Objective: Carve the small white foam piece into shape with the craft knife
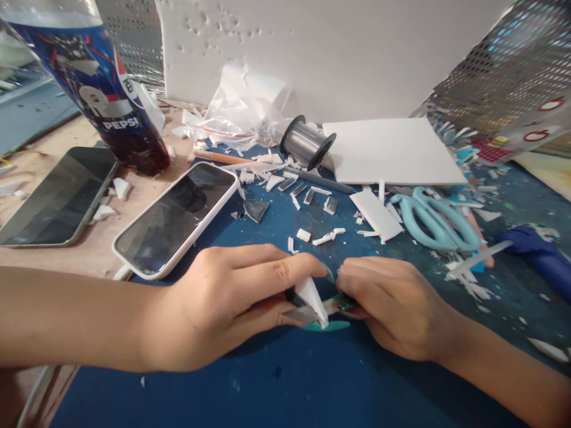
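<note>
light blue scissors [435, 219] on dark blue mat [276, 380].

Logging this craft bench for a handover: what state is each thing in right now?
left hand: fingers pinched on the white foam piece.
right hand: fingers pinched on the white foam piece too.
white-cased phone: face up, screen dark.
second phone: face up, screen dark.
Pepsi bottle: standing, dark drink low inside.
wire spool: lying on its side.
scissors: lying flat.

The left hand [223, 303] and right hand [392, 303] hide most of the white scrap [313, 295] (teal beneath, unclear); the Pepsi bottle [102, 89] is cropped above.
</note>
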Action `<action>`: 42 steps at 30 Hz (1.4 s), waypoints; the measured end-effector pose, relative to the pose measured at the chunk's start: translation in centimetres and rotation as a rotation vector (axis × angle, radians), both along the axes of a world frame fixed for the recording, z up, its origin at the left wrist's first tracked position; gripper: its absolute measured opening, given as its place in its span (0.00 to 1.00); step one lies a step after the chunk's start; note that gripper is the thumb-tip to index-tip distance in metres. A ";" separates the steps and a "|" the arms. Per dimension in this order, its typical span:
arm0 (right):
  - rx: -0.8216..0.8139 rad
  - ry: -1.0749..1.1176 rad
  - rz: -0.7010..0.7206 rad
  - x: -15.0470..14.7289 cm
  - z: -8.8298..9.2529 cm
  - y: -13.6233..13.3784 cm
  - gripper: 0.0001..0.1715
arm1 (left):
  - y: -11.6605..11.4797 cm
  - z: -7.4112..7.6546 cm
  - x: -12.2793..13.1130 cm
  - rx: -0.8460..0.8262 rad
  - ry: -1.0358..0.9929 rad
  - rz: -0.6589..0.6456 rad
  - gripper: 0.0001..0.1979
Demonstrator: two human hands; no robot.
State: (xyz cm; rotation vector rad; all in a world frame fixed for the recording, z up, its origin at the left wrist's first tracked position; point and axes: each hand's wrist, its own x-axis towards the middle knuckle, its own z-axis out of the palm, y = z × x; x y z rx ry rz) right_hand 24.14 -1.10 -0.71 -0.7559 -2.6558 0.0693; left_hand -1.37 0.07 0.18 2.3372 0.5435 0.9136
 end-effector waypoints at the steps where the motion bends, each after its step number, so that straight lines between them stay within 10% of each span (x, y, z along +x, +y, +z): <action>1: 0.010 -0.006 -0.003 -0.1 0.0 0.0 0.16 | 0.0 0.0 0.0 0.005 -0.001 -0.010 0.12; 42: 0.031 0.020 -0.027 -0.6 0.1 -0.5 0.18 | -0.3 0.0 0.2 0.038 0.011 0.101 0.19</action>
